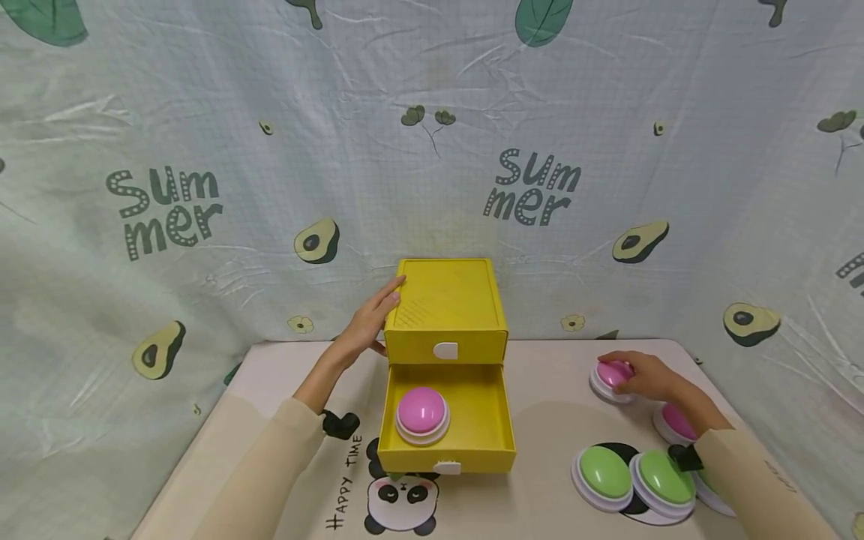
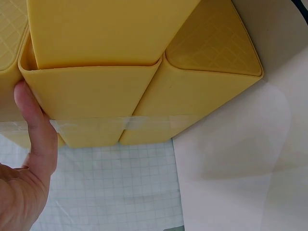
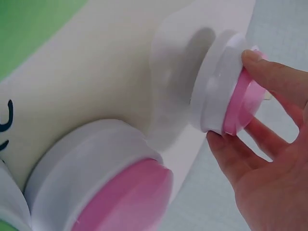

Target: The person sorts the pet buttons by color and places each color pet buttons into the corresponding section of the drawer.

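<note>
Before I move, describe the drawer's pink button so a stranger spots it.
Find the yellow cabinet by the printed cloth. In its open lower drawer, left of centre, sits a pink-domed, white-based button, the only one inside.

Button (image 1: 421,409) in drawer (image 1: 486,461); other buttons (image 1: 605,472) right.

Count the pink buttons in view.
3: one pink button in the yellow drawer, a second held by the right hand, a third partly behind the right wrist. The sleeve may hide others.

An avocado-print sheet (image 1: 378,180) hangs behind a pale tabletop (image 1: 543,405) bearing a panda print (image 1: 403,508).
</note>
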Demonstrator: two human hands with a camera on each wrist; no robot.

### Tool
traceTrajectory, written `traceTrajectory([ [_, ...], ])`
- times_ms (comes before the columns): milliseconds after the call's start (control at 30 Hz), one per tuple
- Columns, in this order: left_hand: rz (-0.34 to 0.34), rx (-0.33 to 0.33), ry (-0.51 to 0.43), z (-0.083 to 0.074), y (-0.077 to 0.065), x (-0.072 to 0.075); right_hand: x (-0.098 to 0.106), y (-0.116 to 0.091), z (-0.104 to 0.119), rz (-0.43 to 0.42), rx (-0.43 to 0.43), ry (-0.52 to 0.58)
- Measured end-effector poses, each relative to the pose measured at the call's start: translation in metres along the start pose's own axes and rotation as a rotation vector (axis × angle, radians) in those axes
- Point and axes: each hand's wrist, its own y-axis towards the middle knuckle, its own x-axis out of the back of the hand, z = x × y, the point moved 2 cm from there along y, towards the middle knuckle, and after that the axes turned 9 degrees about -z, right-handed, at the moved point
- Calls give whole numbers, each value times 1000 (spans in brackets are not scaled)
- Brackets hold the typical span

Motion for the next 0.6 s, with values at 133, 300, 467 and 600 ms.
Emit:
traceTrajectory([
  [133,4,-3,-6,1,1,0,4,-1,3,-23,-13,17],
  [300,0,9,-10,1,1,0,6,-3,8,-54,-11,22],
  [467,-1,13,-16,2,2,0,12,-2,19,-94,53,15],
  [600,0,13,-15,2,2,-1,17,0,31,-117,97,0],
])
